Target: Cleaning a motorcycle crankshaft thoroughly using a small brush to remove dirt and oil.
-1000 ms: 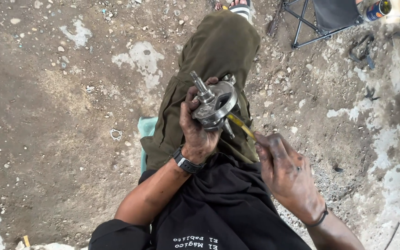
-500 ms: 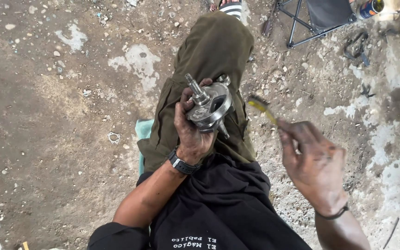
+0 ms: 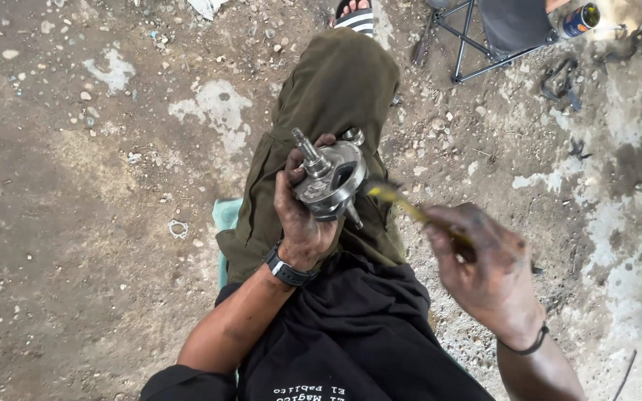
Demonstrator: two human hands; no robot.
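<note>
Head view. The person is sitting on bare ground [image 3: 76,223], one leg in olive trousers [image 3: 336,96] stretching forward, a striped sandal [image 3: 356,16] showing at the foot.

The left hand [image 3: 302,215] is gripping a metal crankshaft [image 3: 328,178] from beneath, fingers wrapping around its round web, and is holding it above the thigh. The threaded shaft end is pointing up and to the left; a shorter stub is projecting down and to the right. A black watch [image 3: 287,269] is sitting on that wrist.

The right hand [image 3: 484,267] is closing around the handle of a yellow brush [image 3: 399,202], fingers curled tight on it. The brush is blurring, so its tip cannot be made out clearly; it is lying just beside the right edge of the crankshaft, and contact cannot be confirmed. A thin black band [image 3: 525,347] is circling the right wrist.

The two hands are standing apart, each clamping its own object. Both are showing dark grime.

A teal cloth [image 3: 226,219] is showing at the left of the thigh. A small gasket [image 3: 178,229] is lying on the ground further left. A folding stool [image 3: 484,37] is standing at the top right, with a spray can [image 3: 579,20] beside it and dark metal parts [image 3: 559,82] just below.
</note>
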